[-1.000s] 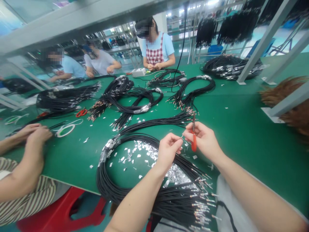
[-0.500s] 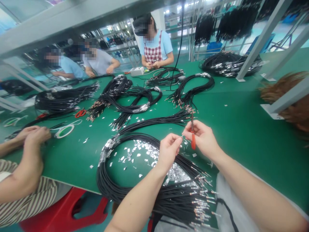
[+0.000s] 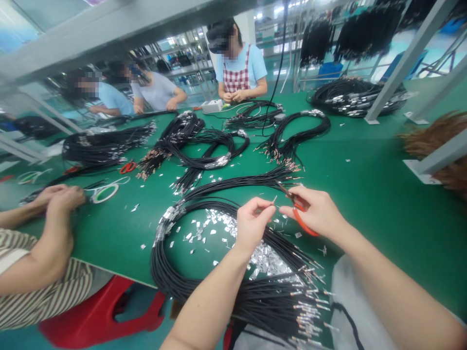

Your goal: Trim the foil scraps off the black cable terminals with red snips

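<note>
My left hand [image 3: 253, 223] pinches the thin stripped end [image 3: 274, 200] of a black cable; most of that cable is hidden behind the fingers. Close by on the right, my right hand [image 3: 323, 209] grips scissors with red handles [image 3: 305, 223], their blades pointing up and left. Under both forearms lies a big curved bundle of black cables [image 3: 158, 262], wrapped in foil at the left, its bare ends [image 3: 306, 311] fanned out at the lower right. Silvery foil scraps [image 3: 268, 262] are heaped inside the curve. A straighter bunch of black cables [image 3: 226, 184] stretches just beyond my hands.
More coiled cables [image 3: 226, 158] lie across the green table [image 3: 372, 209]. Grey metal posts [image 3: 394, 68] stand on the right. A co-worker's hands [image 3: 60, 199] are at the left, near a white-and-green tape roll [image 3: 105, 193]. Other people sit across the table.
The scissors have turned in my right hand from nearly upright to slanting up-left, and that hand has moved slightly right, away from my left. My left hand keeps its pinch.
</note>
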